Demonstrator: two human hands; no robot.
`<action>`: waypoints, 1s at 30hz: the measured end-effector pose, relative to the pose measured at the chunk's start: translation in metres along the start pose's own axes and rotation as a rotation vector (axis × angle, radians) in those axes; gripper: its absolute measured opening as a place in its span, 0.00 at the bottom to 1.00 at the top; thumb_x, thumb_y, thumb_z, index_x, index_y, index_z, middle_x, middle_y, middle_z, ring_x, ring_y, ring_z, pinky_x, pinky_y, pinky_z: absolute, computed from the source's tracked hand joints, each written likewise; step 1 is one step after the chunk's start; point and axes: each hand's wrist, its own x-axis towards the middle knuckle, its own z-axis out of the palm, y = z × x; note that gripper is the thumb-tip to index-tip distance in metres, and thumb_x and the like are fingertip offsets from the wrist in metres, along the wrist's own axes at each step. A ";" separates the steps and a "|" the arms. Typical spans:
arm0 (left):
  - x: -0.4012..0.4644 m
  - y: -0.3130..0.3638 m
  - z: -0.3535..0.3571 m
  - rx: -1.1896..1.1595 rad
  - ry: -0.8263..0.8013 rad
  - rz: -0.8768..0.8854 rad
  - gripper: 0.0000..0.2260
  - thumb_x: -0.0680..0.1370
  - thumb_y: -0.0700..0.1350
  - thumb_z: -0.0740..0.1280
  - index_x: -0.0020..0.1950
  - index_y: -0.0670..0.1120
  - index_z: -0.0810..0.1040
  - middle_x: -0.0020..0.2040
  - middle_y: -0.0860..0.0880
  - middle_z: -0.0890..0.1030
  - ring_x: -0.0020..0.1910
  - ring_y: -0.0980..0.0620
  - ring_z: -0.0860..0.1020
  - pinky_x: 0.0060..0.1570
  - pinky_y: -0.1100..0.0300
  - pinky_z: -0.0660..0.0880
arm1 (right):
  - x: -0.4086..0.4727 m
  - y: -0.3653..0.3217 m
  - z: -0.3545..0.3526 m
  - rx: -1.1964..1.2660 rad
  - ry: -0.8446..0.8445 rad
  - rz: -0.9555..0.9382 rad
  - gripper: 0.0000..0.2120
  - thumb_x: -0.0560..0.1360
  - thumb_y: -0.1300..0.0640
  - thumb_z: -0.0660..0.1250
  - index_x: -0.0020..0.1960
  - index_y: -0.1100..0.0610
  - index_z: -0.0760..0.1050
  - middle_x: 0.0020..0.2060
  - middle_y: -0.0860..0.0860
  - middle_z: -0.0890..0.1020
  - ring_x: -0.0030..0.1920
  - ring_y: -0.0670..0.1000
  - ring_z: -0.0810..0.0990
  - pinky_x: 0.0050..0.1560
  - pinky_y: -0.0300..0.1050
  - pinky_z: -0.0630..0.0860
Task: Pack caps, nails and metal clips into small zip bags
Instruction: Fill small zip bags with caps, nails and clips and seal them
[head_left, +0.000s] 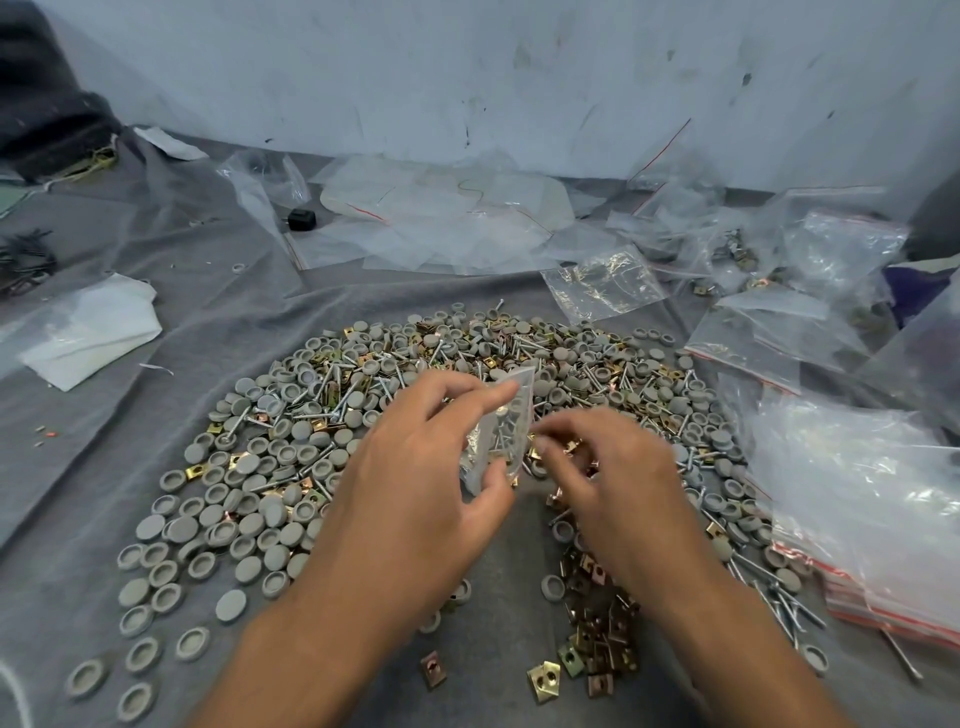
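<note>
A person's left hand (421, 483) pinches a small zip bag (501, 431) upright above a spread of grey caps (249, 525), nails (779, 597) and metal clips (597, 639) on a grey cloth (218, 291). The right hand (618, 488), blurred, curls at the bag's right edge; whether it grips anything cannot be told. Empty bags (883, 519) lie stacked at right.

Scuffed white wall (519, 78), grey cloth (78, 493)

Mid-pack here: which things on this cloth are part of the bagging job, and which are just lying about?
Job:
- small zip bag, held by left hand
- right hand, at its opening
- grey caps
- nails
- metal clips
- empty zip bags

Lying about:
- black block
- white cloth
- dark screws
</note>
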 end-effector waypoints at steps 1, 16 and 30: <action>0.000 0.000 0.000 0.002 0.000 0.000 0.25 0.74 0.50 0.67 0.73 0.56 0.73 0.57 0.64 0.70 0.52 0.65 0.72 0.53 0.70 0.69 | 0.001 -0.002 -0.007 0.091 0.140 -0.050 0.07 0.80 0.51 0.68 0.57 0.48 0.81 0.47 0.40 0.79 0.45 0.39 0.77 0.46 0.26 0.70; 0.001 0.002 0.002 -0.006 0.006 0.008 0.26 0.74 0.51 0.68 0.72 0.56 0.73 0.56 0.65 0.70 0.51 0.65 0.71 0.50 0.70 0.68 | -0.005 -0.024 -0.012 0.189 0.450 -0.387 0.10 0.76 0.61 0.74 0.57 0.59 0.80 0.51 0.45 0.82 0.48 0.46 0.81 0.51 0.32 0.74; 0.001 -0.001 -0.002 0.005 0.006 -0.004 0.25 0.75 0.51 0.68 0.73 0.56 0.72 0.58 0.65 0.69 0.52 0.66 0.71 0.52 0.73 0.67 | 0.000 0.006 -0.023 0.026 -0.102 0.006 0.08 0.76 0.48 0.72 0.54 0.39 0.77 0.46 0.34 0.78 0.48 0.36 0.78 0.48 0.30 0.75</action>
